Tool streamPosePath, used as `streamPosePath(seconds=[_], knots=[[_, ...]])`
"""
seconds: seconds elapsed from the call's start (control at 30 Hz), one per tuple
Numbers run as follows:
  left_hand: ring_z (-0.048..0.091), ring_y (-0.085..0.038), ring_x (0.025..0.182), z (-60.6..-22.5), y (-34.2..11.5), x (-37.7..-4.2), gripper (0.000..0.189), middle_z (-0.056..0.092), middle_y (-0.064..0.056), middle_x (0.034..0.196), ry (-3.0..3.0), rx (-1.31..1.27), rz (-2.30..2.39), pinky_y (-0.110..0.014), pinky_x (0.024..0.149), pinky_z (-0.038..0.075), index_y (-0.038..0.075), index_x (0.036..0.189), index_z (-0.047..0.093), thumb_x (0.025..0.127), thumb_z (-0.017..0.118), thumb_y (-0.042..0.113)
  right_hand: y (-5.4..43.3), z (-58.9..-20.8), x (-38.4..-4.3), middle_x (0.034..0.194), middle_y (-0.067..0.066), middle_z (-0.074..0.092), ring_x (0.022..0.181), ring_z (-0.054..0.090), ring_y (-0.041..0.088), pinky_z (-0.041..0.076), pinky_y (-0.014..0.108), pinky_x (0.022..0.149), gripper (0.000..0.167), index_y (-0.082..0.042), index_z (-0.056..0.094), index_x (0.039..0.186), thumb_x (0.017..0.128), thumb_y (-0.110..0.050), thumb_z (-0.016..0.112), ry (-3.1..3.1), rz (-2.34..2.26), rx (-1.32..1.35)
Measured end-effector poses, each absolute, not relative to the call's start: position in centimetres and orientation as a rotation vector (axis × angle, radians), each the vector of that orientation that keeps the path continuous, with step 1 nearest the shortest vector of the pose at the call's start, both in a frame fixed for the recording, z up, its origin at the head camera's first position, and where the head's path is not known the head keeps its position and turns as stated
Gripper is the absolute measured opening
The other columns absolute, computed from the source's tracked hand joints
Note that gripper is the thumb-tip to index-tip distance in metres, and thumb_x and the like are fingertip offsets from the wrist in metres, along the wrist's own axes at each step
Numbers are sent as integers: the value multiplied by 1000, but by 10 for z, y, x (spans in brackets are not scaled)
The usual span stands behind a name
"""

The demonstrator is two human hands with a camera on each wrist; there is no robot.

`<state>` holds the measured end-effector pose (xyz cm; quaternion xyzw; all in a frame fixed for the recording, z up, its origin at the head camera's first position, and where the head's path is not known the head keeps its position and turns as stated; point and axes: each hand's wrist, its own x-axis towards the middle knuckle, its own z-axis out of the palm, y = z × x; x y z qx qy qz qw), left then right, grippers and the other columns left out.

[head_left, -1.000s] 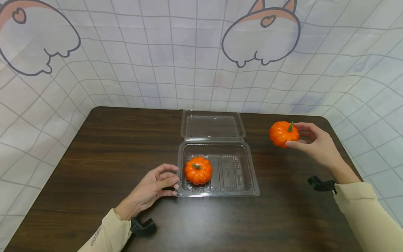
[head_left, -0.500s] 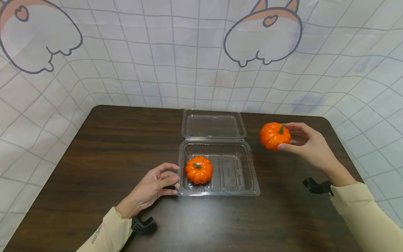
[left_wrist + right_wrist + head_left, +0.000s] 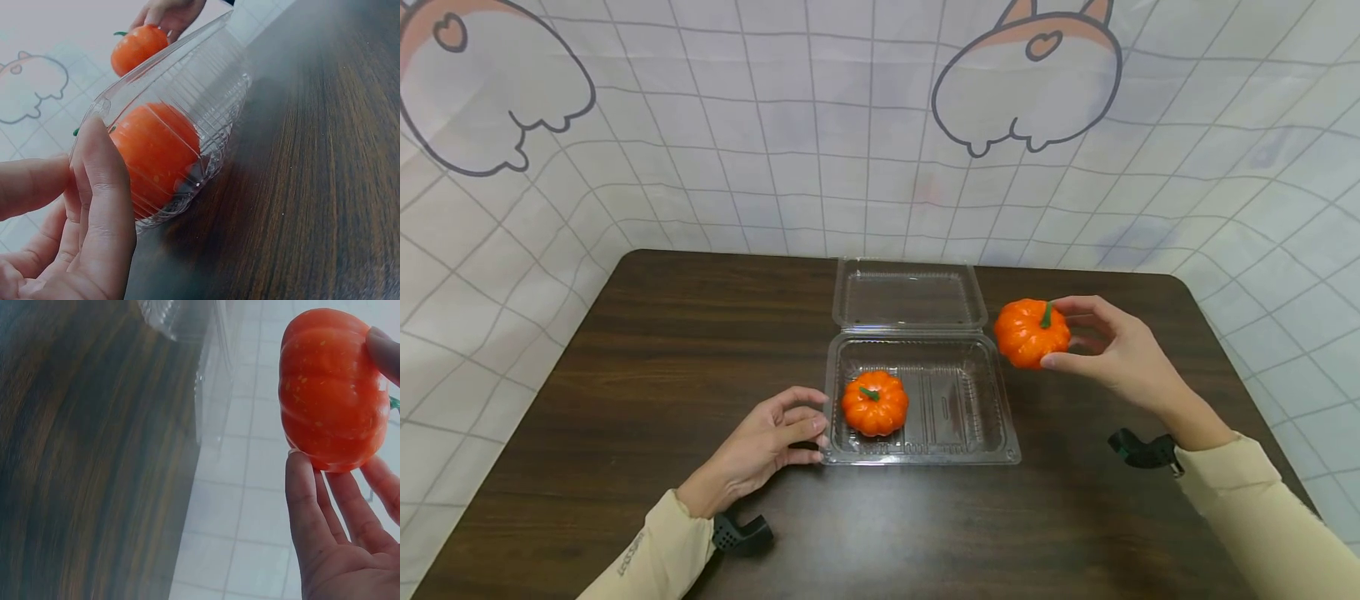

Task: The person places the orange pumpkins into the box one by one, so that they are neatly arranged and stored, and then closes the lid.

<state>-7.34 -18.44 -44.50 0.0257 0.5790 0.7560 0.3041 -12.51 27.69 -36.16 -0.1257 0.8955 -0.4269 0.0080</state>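
My right hand (image 3: 1120,358) holds a small orange toy pumpkin (image 3: 1026,335) with a green stem, raised just right of a clear plastic clamshell container (image 3: 951,408). In the right wrist view, thumb and fingertips grip opposite sides of that pumpkin (image 3: 331,390). A second orange pumpkin (image 3: 874,405) sits in the left half of the container's base. The clamshell's lid (image 3: 910,296) lies folded back behind the base. My left hand (image 3: 763,446) pinches the container's left rim between thumb and fingers; in the left wrist view the wall (image 3: 215,81) rises from those fingertips.
The dark wood-grain table (image 3: 662,358) reaches back to a white grid-patterned cloth (image 3: 835,150) with cartoon animal drawings. A black wrist device (image 3: 741,533) sits by the left cuff, another black device (image 3: 1142,450) by the right one.
My right hand has carried its pumpkin leftward and slightly toward me, from the table's right side to the container's right edge. The left hand stays at the rim.
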Motion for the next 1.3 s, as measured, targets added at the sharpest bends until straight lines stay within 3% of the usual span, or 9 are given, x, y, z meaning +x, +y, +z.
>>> streamPosePath(seconds=[0.33, 0.7, 1.3], knots=[[69, -10, 84, -445, -185, -74, 35, 69, 5, 94, 1515, 62, 2004, -29, 79, 65, 14, 131, 48, 101, 67, 11, 258, -362, -118, 139, 2, 59, 109, 63, -8, 56, 10, 88, 69, -18, 55, 142, 82, -19, 89, 2750, -1338, -493], [69, -11, 84, -446, -185, -74, 34, 70, 5, 94, 1502, 57, 1999, -29, 79, 65, 15, 130, 48, 101, 66, 10, 238, -372, -118, 138, 1, 62, 116, 59, -7, 50, 6, 97, 68, -20, 58, 138, 79, -23, 92, 2709, -1314, -598], [70, -10, 84, -446, -185, -75, 35, 70, 5, 94, 1495, 55, 2005, -28, 78, 64, 15, 131, 48, 101, 67, 11, 216, -386, -122, 136, 2, 64, 113, 62, -2, 57, 15, 95, 69, -18, 61, 136, 76, -20, 94, 2647, -1331, -742]])
